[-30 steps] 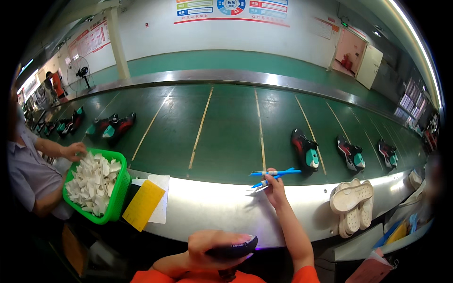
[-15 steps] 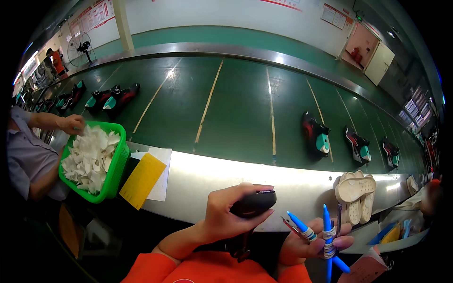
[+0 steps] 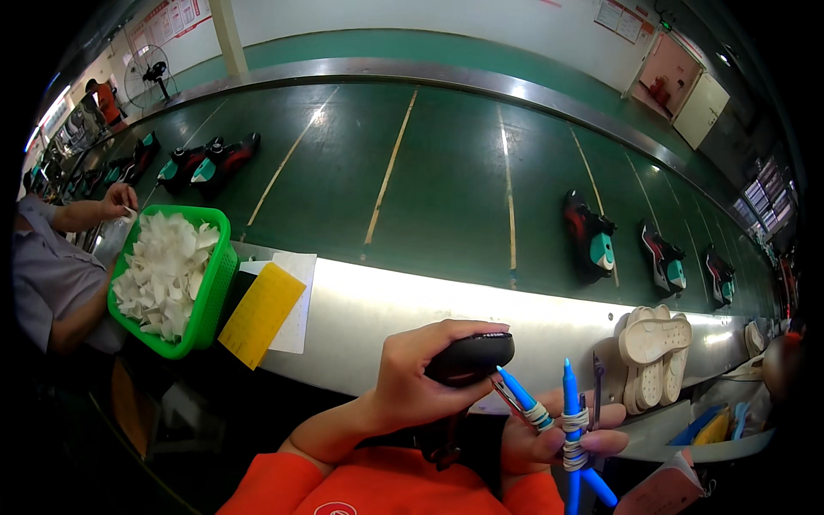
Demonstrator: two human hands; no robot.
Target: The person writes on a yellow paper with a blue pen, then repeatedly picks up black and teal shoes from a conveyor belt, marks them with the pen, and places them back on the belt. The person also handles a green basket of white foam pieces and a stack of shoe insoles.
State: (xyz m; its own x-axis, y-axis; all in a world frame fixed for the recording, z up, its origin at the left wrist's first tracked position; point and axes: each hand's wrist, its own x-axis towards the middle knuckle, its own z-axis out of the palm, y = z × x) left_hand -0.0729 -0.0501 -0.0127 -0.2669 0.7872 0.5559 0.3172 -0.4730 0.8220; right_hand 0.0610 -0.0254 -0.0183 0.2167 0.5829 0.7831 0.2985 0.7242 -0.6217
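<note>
My left hand is wrapped round a black shoe, which I see end-on; most of it is hidden by the hand or lost in shadow. My right hand grips blue marker pens wound with pale rubber bands. One pen angles up to the left, its tip beside the shoe's lower edge, and a thin metal-tipped tool lies along it. Another pen points upward, crossed lower down by a further blue piece. A slim dark tool also rises between the right fingers.
Pale soles are stacked right on the steel ledge. Black-red shoes stand on the green belt. At left are a green basket of white scraps, a yellow card and a co-worker's hand.
My right hand has moved left with the pens, bringing one tip up to the shoe. The view has shifted slightly. The co-worker's hand has lifted off the basket, pinching a white scrap.
</note>
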